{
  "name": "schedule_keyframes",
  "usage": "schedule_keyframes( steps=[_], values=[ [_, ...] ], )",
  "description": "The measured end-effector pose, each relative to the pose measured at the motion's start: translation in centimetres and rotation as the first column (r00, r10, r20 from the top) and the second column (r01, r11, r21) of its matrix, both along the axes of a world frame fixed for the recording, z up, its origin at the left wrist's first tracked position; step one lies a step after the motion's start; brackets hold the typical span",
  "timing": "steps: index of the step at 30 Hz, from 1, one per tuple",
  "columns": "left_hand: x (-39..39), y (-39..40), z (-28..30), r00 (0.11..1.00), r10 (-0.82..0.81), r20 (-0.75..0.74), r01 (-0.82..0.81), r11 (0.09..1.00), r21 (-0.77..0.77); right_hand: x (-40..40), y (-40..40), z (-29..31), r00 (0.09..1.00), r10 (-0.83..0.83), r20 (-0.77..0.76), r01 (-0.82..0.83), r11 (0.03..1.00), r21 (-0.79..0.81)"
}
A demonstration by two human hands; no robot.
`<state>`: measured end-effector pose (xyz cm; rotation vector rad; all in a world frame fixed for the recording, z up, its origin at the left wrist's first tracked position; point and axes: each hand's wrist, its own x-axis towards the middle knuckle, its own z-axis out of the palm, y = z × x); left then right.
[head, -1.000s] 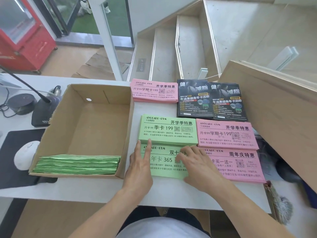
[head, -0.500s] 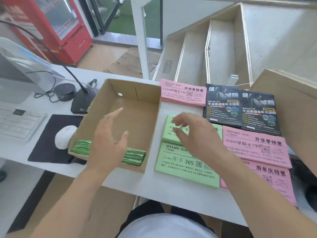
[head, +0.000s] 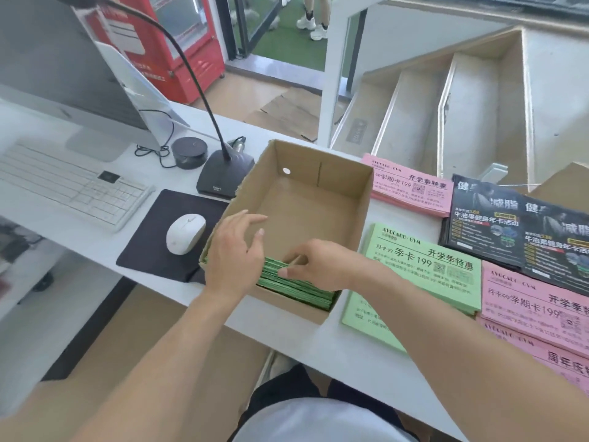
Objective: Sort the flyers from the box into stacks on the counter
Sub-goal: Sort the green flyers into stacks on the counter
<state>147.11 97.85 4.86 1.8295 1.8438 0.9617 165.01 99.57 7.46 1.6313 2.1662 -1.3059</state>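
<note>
Open brown cardboard box (head: 306, 199) sits near the front edge of the white counter (head: 334, 346), between the black mouse pad (head: 165, 237) and the sorted piles. What remains in it is a bundle of green flyers (head: 296, 290) standing on edge against the near wall, the rest of the box floor bare; packed upright like that, they probably have to be lifted out by their top edges.

Both hands are inside the box over that bundle. Left hand (head: 234, 253) hovers at the bundle's left end, fingers spread and relaxed, gripping nothing, likely ready to steady or bracket the pile. Right hand (head: 322, 266) has fingertips (head: 283, 272) curled down onto the top edges of the flyers; whether it pinches a batch or only touches cannot be told.

Right of the box, stacks lie flat and side by side, sorted by colour and print: light green flyer stack (head: 424, 269) just beside the box, pink flyer stack (head: 414, 189) toward the back edge, glossy black flyers (head: 497, 228) beyond, more pink flyers (head: 535, 307) at the right edge. Judged stage: last batch to pull.
</note>
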Motion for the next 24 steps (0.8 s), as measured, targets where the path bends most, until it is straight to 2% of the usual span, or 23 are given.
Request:
schedule_keyframes(
  steps=[3,6,9,12,15,19,24],
  values=[
    [-0.1,-0.5,0.1,0.997,0.031,0.067,-0.032,0.999,0.013,0.2,1.1,0.6,0.999,-0.007,0.041,0.006,1.0,0.027],
    [-0.4,-0.7,0.0,0.993,0.033,0.114,-0.037,0.999,0.037,-0.1,1.6,0.3,0.992,-0.062,0.111,0.047,0.99,0.132],
    [-0.6,-0.7,0.0,0.993,0.026,0.112,-0.028,0.999,0.015,0.0,1.9,0.2,0.985,-0.102,0.138,0.078,0.983,0.167],
    [-0.5,-0.8,0.4,0.993,0.038,0.116,-0.038,0.999,-0.004,0.5,2.1,0.8,0.993,-0.083,0.088,0.075,0.994,0.084],
    [-0.4,-1.1,0.5,0.987,0.066,0.149,-0.076,0.995,0.066,0.6,1.7,1.0,0.999,-0.015,0.051,0.018,0.999,-0.049],
    [-0.1,-1.3,0.4,0.997,0.039,0.063,-0.047,0.989,0.138,0.3,1.7,0.7,1.0,0.004,0.006,-0.003,0.992,-0.127],
    [-0.4,-0.8,0.3,0.994,0.06,0.091,-0.059,0.998,-0.006,0.5,2.5,0.8,1.0,0.027,0.015,-0.024,0.985,-0.172]
  ],
)
